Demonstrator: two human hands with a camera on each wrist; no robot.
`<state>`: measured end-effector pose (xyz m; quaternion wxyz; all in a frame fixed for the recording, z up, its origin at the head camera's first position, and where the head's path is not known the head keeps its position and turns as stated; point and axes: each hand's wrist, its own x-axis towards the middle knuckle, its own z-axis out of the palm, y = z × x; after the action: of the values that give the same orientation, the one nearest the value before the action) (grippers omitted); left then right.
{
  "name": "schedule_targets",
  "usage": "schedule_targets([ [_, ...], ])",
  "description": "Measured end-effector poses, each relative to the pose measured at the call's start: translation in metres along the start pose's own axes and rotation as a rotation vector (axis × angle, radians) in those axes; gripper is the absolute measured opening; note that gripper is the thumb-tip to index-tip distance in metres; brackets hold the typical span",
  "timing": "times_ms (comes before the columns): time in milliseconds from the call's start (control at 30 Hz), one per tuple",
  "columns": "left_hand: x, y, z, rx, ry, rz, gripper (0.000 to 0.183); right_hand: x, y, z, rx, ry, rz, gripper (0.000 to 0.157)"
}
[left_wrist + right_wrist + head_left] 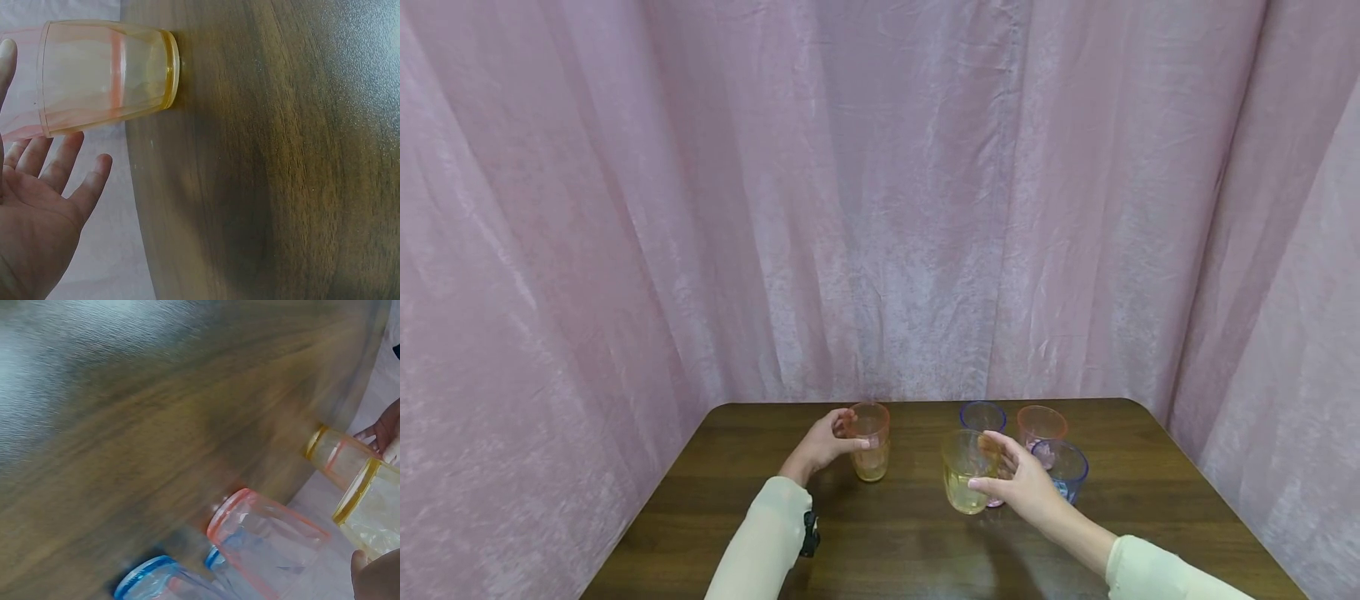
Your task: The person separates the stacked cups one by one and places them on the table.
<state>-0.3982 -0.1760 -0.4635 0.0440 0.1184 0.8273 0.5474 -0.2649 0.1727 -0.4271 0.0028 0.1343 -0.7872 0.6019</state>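
Observation:
At the table's middle stands a clear cup with an orange-red rim, nested in a yellow-based cup. My left hand is around its left side, thumb across the near wall. The left wrist view shows the fingers spread, with fingertips right at the cup's edge. My right hand grips a clear yellow cup between thumb and fingers, upright over the table. Right behind it is a blue-rimmed cup, with a pink-based cup around its lower part in the right wrist view.
Beyond my right hand stand a red-rimmed cup and another blue-rimmed cup, partly hidden by the hand. The brown wooden table has rounded far corners. Pink curtains hang behind it and along both sides.

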Motion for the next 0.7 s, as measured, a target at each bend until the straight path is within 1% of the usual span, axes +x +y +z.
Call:
schedule_targets([
  [267, -0.001, 0.0, 0.0, 0.007, -0.003, -0.006, 0.08, -0.014, 0.01, -0.007, -0.041, -0.009, 0.001, 0.087],
  [533, -0.002, 0.001, 0.0, 0.013, 0.002, -0.008, 0.078, -0.027, 0.025, -0.013, -0.074, 0.031, 0.062, 0.088],
  [700, -0.003, 0.004, 0.0, 0.02, 0.002, -0.003, 0.079, -0.032, 0.034, -0.015, -0.104, 0.029, 0.05, 0.089],
])
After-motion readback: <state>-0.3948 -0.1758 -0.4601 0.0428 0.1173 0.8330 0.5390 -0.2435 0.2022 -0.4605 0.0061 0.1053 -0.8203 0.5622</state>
